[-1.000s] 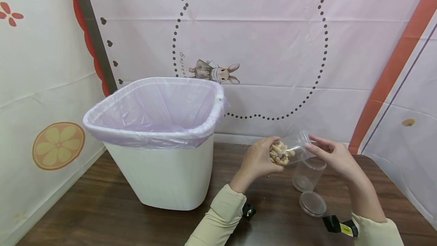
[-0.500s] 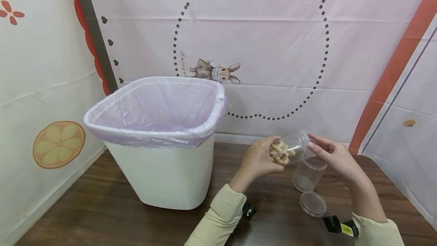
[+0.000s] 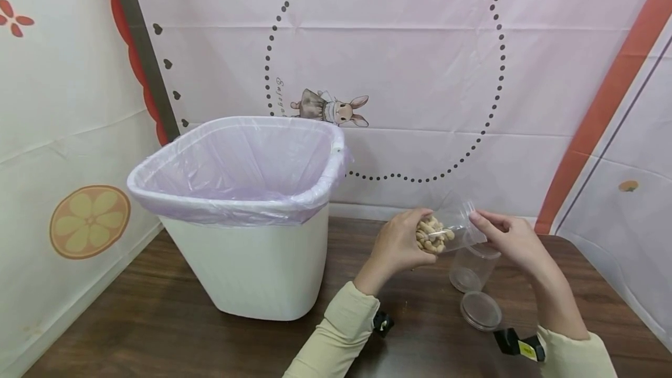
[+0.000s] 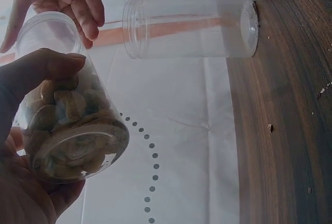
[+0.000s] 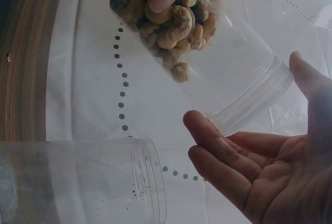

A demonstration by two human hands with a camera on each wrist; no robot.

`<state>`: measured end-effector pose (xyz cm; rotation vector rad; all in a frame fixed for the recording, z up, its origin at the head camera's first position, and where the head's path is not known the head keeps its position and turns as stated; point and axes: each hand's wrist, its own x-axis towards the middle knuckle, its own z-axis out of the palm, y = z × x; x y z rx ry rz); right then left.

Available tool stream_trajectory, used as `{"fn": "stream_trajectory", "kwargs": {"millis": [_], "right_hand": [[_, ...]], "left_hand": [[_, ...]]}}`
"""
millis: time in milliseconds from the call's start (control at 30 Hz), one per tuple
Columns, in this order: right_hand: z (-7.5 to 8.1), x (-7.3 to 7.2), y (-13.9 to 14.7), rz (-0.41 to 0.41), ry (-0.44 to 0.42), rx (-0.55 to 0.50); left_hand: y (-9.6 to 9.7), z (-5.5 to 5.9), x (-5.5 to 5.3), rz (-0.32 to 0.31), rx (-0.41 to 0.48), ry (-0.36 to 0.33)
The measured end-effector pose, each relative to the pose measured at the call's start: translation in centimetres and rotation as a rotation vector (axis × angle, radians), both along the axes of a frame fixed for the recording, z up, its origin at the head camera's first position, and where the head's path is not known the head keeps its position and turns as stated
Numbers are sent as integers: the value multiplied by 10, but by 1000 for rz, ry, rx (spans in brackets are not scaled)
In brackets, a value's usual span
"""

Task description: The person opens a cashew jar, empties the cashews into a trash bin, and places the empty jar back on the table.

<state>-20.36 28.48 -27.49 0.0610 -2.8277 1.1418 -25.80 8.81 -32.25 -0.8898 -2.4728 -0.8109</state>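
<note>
My left hand (image 3: pixel 401 242) grips the lower part of a clear plastic jar (image 3: pixel 455 223) partly filled with cashews (image 5: pixel 179 32). The jar is tilted in the air, its uncovered mouth toward my right hand (image 3: pixel 511 239). In the right wrist view, my right thumb is against the rim and the fingers, fairly straight, lie along its other side. The cashews stay toward the jar's bottom. Just below stands a second clear jar (image 4: pixel 189 27), upright and uncovered, with dark specks inside. A round clear lid (image 3: pixel 480 310) lies on the table in front of it.
A white bin (image 3: pixel 257 273) with a pale purple liner (image 3: pixel 247 159) stands on the left of the dark wood table (image 3: pixel 173 337). Small crumbs (image 4: pixel 270 128) lie on the wood. Printed cloth (image 3: pixel 420 74) hangs behind and at both sides.
My right hand shifts slightly at the jar's rim, its thumb coming over the mouth edge. The left hand and the jar barely move; the bin, second jar and lid stay put.
</note>
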Motion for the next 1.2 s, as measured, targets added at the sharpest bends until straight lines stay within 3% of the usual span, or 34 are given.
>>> {"fn": "stream_trajectory", "kwargs": {"millis": [500,900,1200], "right_hand": [[1,2,7,0,66,-72],[1,0,31,-12,130,-162],[-4,-3,46,-54,186,-278]], "left_hand": [[0,1,-1,7,14,-42],[-1,0,-1,-8,28,-43],[-1,0,0,-6,22,-41]]}}
